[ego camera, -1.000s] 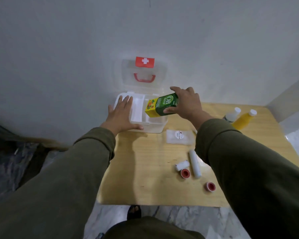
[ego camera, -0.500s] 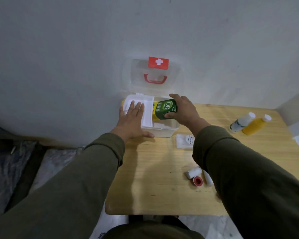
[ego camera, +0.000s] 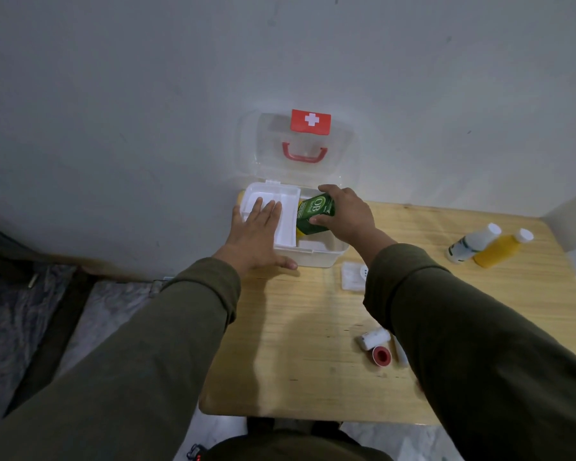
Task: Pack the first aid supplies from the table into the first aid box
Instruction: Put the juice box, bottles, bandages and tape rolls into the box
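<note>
The clear first aid box (ego camera: pixel 316 256) stands at the table's far left corner, its lid (ego camera: pixel 300 144) with the red cross leaning open against the wall. My right hand (ego camera: pixel 346 214) grips a green and yellow carton (ego camera: pixel 314 214), tilted with its lower end down inside the box's right part. My left hand (ego camera: pixel 256 232) lies flat, fingers spread, on the white inner tray (ego camera: pixel 286 207) over the box's left side. A white gauze roll (ego camera: pixel 373 337), a red tape roll (ego camera: pixel 380 354) and a flat white packet (ego camera: pixel 351 276) lie on the table.
A white bottle (ego camera: pixel 471 242) and a yellow bottle (ego camera: pixel 502 247) lie at the wooden table's (ego camera: pixel 296 344) far right. A white stick (ego camera: pixel 400 356) shows beside my right sleeve. The grey wall stands right behind the box. Floor lies left of the table's edge.
My right hand has carried the carton from above the box's front rim down into the box. My left hand has slid from the box's left edge onto the white tray.
</note>
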{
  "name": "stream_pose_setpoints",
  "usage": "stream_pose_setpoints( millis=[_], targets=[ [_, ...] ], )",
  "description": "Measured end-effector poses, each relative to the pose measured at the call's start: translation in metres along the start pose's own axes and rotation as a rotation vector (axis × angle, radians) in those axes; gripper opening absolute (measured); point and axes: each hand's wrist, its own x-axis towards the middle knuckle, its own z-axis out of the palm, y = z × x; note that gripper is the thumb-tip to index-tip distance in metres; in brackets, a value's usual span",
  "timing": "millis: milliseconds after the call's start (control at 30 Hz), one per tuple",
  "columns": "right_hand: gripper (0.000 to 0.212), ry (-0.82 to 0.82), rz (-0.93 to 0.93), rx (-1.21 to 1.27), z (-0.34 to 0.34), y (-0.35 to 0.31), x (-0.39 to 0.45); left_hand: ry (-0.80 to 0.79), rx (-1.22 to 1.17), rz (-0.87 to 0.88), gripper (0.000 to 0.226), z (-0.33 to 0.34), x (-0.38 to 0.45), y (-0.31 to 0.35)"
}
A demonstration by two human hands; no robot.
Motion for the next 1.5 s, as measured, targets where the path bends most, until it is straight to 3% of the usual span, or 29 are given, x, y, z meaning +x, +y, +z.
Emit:
stream_pose_setpoints(
  millis=[133,400,533,667,767,900,1100,1400,1500],
  targets=[
    [0.066,0.013,0.015,-0.024,0.003,-0.001,0.0,0.0,0.021,-0.008,0.127,0.001,0.001,0.001],
    [0.06,0.069,0.12,0.324,0.014,-0.011,-0.006,0.014,0.028,-0.002,0.128,0.003,0.002,0.0],
    [0.057,0.008,0.082,0.449,0.017,-0.02,-0.008,0.01,0.025,0.0,0.128,0.002,0.001,0.0],
    [0.05,0.02,0.071,0.444,0.026,-0.026,-0.007,0.01,0.031,0.0,0.126,0.002,0.001,-0.001],
    [0.049,0.09,0.146,0.415,0.031,-0.023,-0.006,0.016,0.033,0.0,0.127,0.002,0.001,0.0],
    [0.053,0.051,0.227,0.324,0.036,-0.019,-0.006,0.018,0.031,-0.001,0.127,0.003,0.001,0.0],
    [0.054,0.002,0.256,0.372,0.04,-0.022,-0.003,0.029,0.024,0.001,0.127,0.003,0.002,0.0],
    [0.05,0.146,0.231,0.368,0.034,-0.034,-0.002,0.042,0.035,0.002,0.127,0.006,0.003,-0.001],
    [0.05,0.12,0.234,0.467,0.035,-0.037,-0.006,0.044,0.04,0.005,0.126,0.006,0.003,-0.002]
  ],
)
